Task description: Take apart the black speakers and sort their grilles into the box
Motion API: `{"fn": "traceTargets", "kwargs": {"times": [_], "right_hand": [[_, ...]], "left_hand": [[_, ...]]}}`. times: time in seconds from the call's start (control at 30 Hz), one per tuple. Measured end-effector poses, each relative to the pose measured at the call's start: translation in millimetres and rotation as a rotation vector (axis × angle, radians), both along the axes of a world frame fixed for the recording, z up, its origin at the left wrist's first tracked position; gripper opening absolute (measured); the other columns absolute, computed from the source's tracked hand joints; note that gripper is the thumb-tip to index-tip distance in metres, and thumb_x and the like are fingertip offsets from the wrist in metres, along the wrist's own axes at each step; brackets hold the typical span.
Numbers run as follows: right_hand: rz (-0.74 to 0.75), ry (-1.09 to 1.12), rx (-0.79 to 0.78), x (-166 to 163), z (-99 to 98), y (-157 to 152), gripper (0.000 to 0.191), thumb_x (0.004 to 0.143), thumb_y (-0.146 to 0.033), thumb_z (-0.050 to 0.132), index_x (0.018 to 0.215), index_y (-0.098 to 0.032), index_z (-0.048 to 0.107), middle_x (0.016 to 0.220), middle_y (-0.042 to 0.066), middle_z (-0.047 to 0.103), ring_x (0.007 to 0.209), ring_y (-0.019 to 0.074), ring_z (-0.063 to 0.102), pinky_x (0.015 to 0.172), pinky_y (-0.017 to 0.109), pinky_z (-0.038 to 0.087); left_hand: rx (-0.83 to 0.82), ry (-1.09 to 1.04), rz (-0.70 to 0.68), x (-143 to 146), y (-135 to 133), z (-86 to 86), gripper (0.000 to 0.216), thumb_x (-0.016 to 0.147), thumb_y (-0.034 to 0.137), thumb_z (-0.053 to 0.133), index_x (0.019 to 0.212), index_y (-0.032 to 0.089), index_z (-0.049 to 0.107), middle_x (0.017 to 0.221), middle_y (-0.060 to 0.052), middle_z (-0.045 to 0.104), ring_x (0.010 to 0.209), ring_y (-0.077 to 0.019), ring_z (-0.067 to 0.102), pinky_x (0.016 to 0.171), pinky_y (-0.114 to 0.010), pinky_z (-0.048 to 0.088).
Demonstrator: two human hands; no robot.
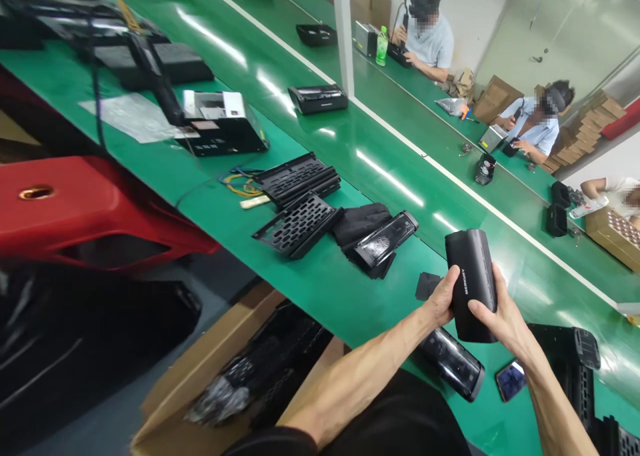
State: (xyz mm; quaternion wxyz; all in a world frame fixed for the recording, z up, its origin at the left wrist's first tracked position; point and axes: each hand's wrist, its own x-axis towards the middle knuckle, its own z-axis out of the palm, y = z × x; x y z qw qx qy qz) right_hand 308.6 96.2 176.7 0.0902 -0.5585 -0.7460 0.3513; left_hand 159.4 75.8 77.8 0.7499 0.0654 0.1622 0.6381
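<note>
Between my two hands is a black speaker-like casing point(470, 269) with white lettering on its side, held up over the green bench. My left hand point(443, 299) grips its left edge, thumb on the lettered face. My right hand point(503, 316) wraps the right side, its thumb across the lower front; the fingers behind are hidden. Below my hands lies a glossy black panel point(453, 365). A phone point(511, 380) rests to the right of it. Left of the casing, a similar glossy panel point(385, 239) leans on black cloth-like pieces point(357, 224).
Perforated black covers point(300, 224) are stacked along the bench point(280, 279). Farther left stands a black-and-white device point(225, 126) beside a hanging electric screwdriver point(155, 76). A carton point(185, 383) of black parts and a red stool point(90, 209) sit below. Several people work across the line.
</note>
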Motion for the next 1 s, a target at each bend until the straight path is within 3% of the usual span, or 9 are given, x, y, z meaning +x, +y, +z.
{"fn": "traceTargets", "kwargs": {"times": [0.17,0.3,0.4,0.53,0.63,0.73,0.8,0.9,1.0], "right_hand": [[-0.114,0.143,0.241,15.3,-23.7,-15.9,0.118,0.08,-0.069,0.084,0.174,-0.027,0.027,0.178,0.018,0.028,0.159,0.0452,0.04,0.12,0.064,0.047],[-0.285,0.203,0.342,7.6,-46.9,-35.9,0.115,0.075,-0.066,0.088,0.169,-0.023,0.038,0.168,0.02,0.043,0.155,0.0463,0.044,0.125,0.065,0.041],[-0.318,0.328,0.257,10.2,-59.1,-38.9,0.105,0.074,-0.068,0.088,0.161,-0.024,0.05,0.158,0.018,0.055,0.146,0.0447,0.054,0.121,0.062,0.047],[-0.199,0.558,-0.066,38.2,-65.6,-34.7,0.105,0.072,-0.072,0.09,0.159,-0.027,0.052,0.157,0.016,0.058,0.142,0.0425,0.059,0.117,0.059,0.052],[-0.206,0.579,-0.191,63.6,-52.3,-24.0,0.099,0.075,-0.076,0.088,0.158,-0.035,0.054,0.169,0.016,0.046,0.153,0.0436,0.05,0.116,0.062,0.051],[-0.244,0.589,-0.138,71.5,-29.8,-11.2,0.116,0.073,-0.084,0.085,0.169,-0.041,0.037,0.177,0.015,0.035,0.159,0.0447,0.041,0.115,0.063,0.05],[-0.21,0.498,-0.091,65.4,-22.0,-5.2,0.12,0.072,-0.079,0.088,0.171,-0.037,0.035,0.175,0.015,0.037,0.157,0.0426,0.042,0.12,0.061,0.046],[-0.227,0.396,-0.083,55.7,-31.1,-5.8,0.107,0.074,-0.07,0.091,0.162,-0.029,0.046,0.16,0.015,0.05,0.143,0.0381,0.053,0.121,0.056,0.045],[-0.329,0.492,-0.125,61.5,-55.7,-22.1,0.099,0.074,-0.067,0.09,0.155,-0.028,0.05,0.149,0.014,0.057,0.124,0.0333,0.062,0.111,0.049,0.053]], "left_hand": [[-0.191,0.08,0.205,7.2,10.1,6.1,0.092,0.067,0.077,0.093,0.135,0.019,0.068,0.12,-0.014,0.081,0.117,-0.0366,0.076,0.106,-0.052,0.06],[-0.204,0.175,0.283,6.2,15.0,6.4,0.097,0.063,0.075,0.096,0.139,0.025,0.063,0.12,-0.009,0.079,0.117,-0.0329,0.074,0.106,-0.05,0.059],[-0.04,0.267,0.19,-2.3,12.0,3.8,0.098,0.06,0.082,0.093,0.133,0.022,0.069,0.119,-0.012,0.079,0.114,-0.0347,0.073,0.103,-0.049,0.059],[0.22,0.543,0.029,-30.8,3.9,4.8,0.102,0.061,0.088,0.088,0.131,0.016,0.071,0.12,-0.018,0.078,0.113,-0.0395,0.073,0.1,-0.052,0.058],[0.38,1.093,0.043,-53.3,1.1,13.9,0.111,0.063,0.075,0.095,0.153,0.02,0.059,0.143,-0.019,0.07,0.131,-0.0421,0.065,0.113,-0.057,0.051],[0.672,1.763,0.036,-59.5,4.0,26.4,0.106,0.07,0.053,0.098,0.162,0.025,0.052,0.157,-0.018,0.06,0.14,-0.0439,0.056,0.122,-0.062,0.039],[0.84,2.029,-0.021,-55.9,7.4,32.2,0.098,0.076,0.042,0.095,0.162,0.024,0.053,0.157,-0.02,0.06,0.137,-0.0449,0.057,0.119,-0.064,0.039],[0.9,2.072,-0.156,-57.5,9.1,30.7,0.1,0.077,0.047,0.095,0.163,0.022,0.051,0.156,-0.021,0.061,0.135,-0.0451,0.058,0.117,-0.063,0.041],[0.652,1.832,-0.285,-78.9,2.5,14.0,0.114,0.074,0.072,0.089,0.167,0.024,0.044,0.163,-0.02,0.054,0.146,-0.0458,0.051,0.123,-0.061,0.038]]}}
